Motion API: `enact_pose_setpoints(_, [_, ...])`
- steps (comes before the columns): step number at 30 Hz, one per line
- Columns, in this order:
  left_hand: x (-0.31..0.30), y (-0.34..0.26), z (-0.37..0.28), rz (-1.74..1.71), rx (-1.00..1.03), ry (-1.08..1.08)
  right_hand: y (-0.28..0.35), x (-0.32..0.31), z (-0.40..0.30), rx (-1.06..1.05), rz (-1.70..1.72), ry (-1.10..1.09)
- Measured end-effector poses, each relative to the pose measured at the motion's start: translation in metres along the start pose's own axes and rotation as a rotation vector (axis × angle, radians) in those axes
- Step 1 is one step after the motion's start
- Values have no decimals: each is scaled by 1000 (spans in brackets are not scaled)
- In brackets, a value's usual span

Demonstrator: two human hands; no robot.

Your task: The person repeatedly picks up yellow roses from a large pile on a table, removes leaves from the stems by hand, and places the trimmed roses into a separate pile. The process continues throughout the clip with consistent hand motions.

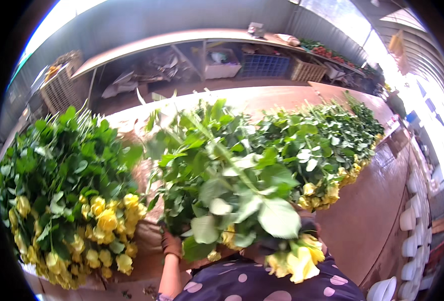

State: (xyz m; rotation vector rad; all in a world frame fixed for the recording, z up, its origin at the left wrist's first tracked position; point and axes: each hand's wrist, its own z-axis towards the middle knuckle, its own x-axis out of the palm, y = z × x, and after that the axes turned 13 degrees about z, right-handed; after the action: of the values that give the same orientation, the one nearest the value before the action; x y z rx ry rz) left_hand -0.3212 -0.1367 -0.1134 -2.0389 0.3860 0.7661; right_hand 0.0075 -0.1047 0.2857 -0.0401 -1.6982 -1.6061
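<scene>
My left hand (171, 242), in a brown-and-dark glove, is at the lower left edge of the middle heap of leafy rose stems (184, 180); leaves hide its fingertips. My right hand (308, 222), in a dark glove, is largely hidden behind yellow roses (301, 261) raised close to the camera, their stems slanting up to the left, and seems closed round them. Left of my left hand lies a large pile of yellow roses (107, 222), blooms towards me. More yellow roses (333, 190) lie in a row to the right.
Brown paper (146, 233) lies between the piles on the long table (274, 96). Behind stands another bench (150, 41) with a blue crate (265, 66) and a tan crate (307, 71) beneath, and red flowers (327, 52) at its right. White buckets (382, 289) line the right side.
</scene>
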Motion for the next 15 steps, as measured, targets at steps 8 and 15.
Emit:
enact_pose_setpoints(8, [-126, -142, -110, 39, 768, -91, 139, -146, -14, -102, -839, -660])
enact_pose_setpoints(15, [-102, -292, -170, -1058, 251, 334, 213, -433, -59, 275, -1764, -870])
